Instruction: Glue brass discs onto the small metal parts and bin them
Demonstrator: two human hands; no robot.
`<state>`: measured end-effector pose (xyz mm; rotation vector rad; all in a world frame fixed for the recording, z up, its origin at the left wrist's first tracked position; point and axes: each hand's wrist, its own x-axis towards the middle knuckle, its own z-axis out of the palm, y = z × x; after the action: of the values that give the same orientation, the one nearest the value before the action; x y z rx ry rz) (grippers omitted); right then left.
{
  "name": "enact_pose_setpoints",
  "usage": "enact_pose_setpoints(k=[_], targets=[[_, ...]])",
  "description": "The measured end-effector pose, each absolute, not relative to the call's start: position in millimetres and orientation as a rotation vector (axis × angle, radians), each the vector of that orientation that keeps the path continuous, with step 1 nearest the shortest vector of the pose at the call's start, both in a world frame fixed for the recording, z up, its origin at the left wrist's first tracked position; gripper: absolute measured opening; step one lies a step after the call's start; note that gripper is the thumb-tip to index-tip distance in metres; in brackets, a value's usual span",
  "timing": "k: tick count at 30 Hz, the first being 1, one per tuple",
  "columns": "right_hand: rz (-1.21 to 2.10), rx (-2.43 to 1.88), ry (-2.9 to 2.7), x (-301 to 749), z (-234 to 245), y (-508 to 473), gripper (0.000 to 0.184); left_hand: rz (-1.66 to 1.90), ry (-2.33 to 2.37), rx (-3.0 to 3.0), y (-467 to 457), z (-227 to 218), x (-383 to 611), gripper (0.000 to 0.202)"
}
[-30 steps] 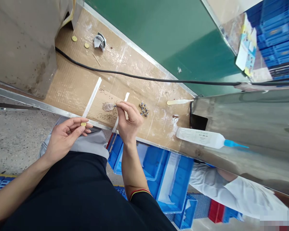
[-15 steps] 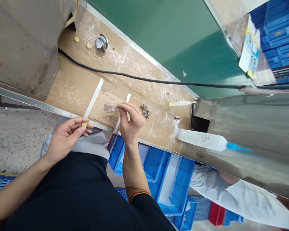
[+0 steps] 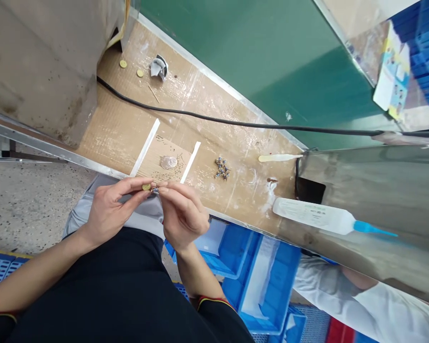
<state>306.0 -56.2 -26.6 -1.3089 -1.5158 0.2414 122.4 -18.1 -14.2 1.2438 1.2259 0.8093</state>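
Note:
My left hand pinches a small round yellow disc between thumb and fingertips, in front of the bench edge. Right beside it, my right hand is closed on a tiny bluish metal part, held against or very near the disc; whether they touch I cannot make out. Beyond the hands, a clear flat blob lies on the cardboard among many tiny dark bits, between two white tape strips. To the right sits a cluster of small blue and gold parts.
A black cable crosses the cardboard-covered bench. Two more yellow discs, a thin stick and a crumpled grey piece lie at the back. At right are a blue-tipped white bottle and a pale spatula-like strip. Blue bins stand below.
My right hand has come from the clear blob toward me and left, bringing the tiny metal part to the disc. My left hand has shifted right, still holding the disc.

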Motion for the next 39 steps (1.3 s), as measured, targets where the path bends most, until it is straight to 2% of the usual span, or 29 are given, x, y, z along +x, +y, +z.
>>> enact_pose_setpoints(k=[3, 8, 17, 19, 25, 33, 37, 39], targets=[[0.296, -1.312, -1.445, 305.2, -28.1, -56.4, 0.036, 0.817, 1.196, 1.219, -15.5, -10.5, 121.6, 0.025], [0.408, -1.396, -1.223, 314.3, -26.5, -54.8, 0.020, 0.763, 1.139, 0.976, -9.0, -9.4, 115.5, 0.037], [0.693, -1.335, -0.878, 319.8, -37.5, -52.3, 0.005, 0.807, 1.147, 1.267, 2.2, -12.2, 94.9, 0.002], [0.816, -1.285, -0.762, 317.1, -37.8, -51.7, 0.004, 0.799, 1.051, 1.218, 3.2, -13.0, 94.3, 0.006], [1.031, -1.230, -0.569, 313.3, -38.7, -50.7, 0.017, 0.762, 1.011, 0.987, 0.7, -9.2, 99.9, 0.022], [0.995, -1.235, -0.662, 311.6, -42.7, -52.5, 0.013, 0.775, 1.053, 0.967, -2.6, -12.9, 102.6, 0.029], [0.833, -1.254, -0.891, 308.3, -34.7, -55.9, 0.006, 0.763, 1.047, 0.952, -8.8, -11.5, 107.3, 0.030], [0.709, -1.282, -1.056, 306.6, -28.4, -57.5, 0.013, 0.762, 1.050, 0.996, -11.7, -8.3, 108.6, 0.029]])
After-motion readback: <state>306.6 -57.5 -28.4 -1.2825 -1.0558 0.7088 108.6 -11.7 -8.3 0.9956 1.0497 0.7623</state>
